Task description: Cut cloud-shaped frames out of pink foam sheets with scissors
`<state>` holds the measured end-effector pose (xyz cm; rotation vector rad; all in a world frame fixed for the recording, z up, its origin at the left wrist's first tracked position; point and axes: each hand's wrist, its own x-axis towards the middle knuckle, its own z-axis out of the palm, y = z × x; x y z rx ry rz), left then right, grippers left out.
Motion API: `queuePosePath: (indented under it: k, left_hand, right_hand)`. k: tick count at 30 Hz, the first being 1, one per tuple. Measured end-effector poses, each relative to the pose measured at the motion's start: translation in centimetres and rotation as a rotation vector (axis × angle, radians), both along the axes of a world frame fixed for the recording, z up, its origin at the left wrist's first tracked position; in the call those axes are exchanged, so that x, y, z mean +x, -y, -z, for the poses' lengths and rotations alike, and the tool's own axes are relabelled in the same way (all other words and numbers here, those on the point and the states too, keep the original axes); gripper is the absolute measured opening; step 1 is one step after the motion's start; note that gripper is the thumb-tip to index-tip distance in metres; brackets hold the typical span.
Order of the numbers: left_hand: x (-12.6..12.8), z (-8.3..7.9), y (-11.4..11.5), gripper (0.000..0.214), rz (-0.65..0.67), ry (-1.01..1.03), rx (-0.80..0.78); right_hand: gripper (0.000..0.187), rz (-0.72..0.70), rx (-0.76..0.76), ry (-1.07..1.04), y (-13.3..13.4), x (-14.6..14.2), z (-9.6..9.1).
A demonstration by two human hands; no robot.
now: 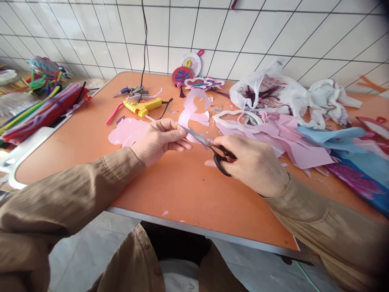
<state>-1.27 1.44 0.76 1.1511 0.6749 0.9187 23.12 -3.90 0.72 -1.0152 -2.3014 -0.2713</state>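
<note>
The scissors [206, 142] have black loop handles and slim silver blades. They are held low over the middle of the orange table [188, 190] in the right hand [252, 162], tips pointing left and slightly away. The blades meet the lower edge of a pale pink sheet [194, 108], cut to a curvy outline and pinched upright by the left hand [158, 140].

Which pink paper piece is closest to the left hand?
The rounded pink piece beside the left hand, near the yellow glue gun. The curly pink cut-out lies farther back; the big pink sheets lie past the right hand holding scissors.
</note>
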Motion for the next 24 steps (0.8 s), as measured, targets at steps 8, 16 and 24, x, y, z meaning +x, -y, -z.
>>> queuePosePath:
  k: [8, 16, 24]
  left_hand:
    - [0.2, 0.4, 0.2, 0.027, -0.007, 0.019, -0.059]
    - [0.2, -0.3, 0.2, 0.029, -0.067, -0.018, -0.013]
    - [-0.4, -1.3, -0.2, 0.030, -0.060, -0.096, 0.056]
  right_hand:
    - [0.011, -0.007, -0.030, -0.016, -0.1, 0.0, 0.1]
    - [0.010, 0.008, -0.030, -0.003, -0.2, 0.2, 0.3]
    - [0.006, 0.000, 0.005, 0.026, -0.2, 0.2, 0.2]
